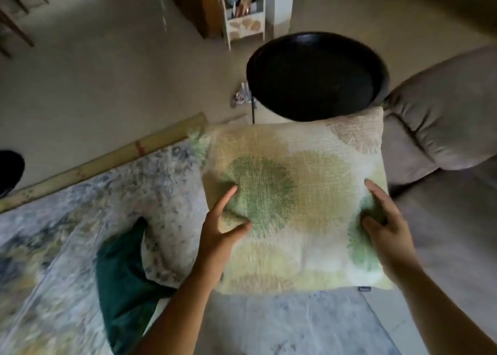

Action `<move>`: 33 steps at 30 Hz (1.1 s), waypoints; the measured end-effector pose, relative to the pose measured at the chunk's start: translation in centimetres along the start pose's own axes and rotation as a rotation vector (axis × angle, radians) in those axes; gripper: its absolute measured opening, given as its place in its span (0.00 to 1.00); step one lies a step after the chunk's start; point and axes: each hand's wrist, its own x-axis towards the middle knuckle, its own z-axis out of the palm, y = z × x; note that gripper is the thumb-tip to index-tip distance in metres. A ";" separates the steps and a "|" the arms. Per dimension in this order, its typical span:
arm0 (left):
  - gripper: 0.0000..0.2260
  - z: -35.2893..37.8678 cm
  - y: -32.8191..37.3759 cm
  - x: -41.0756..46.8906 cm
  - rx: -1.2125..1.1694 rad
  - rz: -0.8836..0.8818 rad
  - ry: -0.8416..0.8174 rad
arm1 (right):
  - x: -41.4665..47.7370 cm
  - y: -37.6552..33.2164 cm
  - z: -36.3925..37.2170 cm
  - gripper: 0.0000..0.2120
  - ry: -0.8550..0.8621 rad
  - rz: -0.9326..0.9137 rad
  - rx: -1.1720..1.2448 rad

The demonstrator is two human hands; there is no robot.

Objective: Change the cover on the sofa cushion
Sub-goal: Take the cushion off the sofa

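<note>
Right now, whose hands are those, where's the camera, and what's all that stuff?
There is no machine here, just a person. The camera sits on their head and looks down, so you see their own two arms. The left hand and the right hand each pinch the cover of a flowery cushion with their fingers. A dark green cloth lies to the left on a blue-grey patterned sheet. Behind are a round black table and a grey sofa.
</note>
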 end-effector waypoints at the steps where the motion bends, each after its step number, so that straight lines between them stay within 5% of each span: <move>1: 0.32 -0.2 -4.4 0.6 -0.003 -0.020 0.017 | 0.7 3.7 2.0 0.35 -0.009 0.032 0.009; 4: 0.33 -0.4 -17.0 2.2 0.003 -0.077 0.034 | 2.9 14.6 7.4 0.25 -0.073 0.078 0.026; 10: 0.42 2.1 -38.1 5.7 0.152 -0.112 0.070 | 6.0 36.0 14.5 0.37 -0.293 0.143 -0.404; 15: 0.39 4.2 -48.9 7.3 0.188 -0.083 0.161 | 7.0 44.7 19.0 0.35 -0.038 0.245 -0.588; 22: 0.39 4.4 -52.7 10.2 0.681 -0.090 0.405 | 10.8 47.0 20.0 0.40 0.006 0.184 -0.608; 33: 0.38 4.7 -53.2 10.3 0.690 -0.203 0.388 | 12.1 47.3 19.3 0.40 -0.014 0.124 -0.617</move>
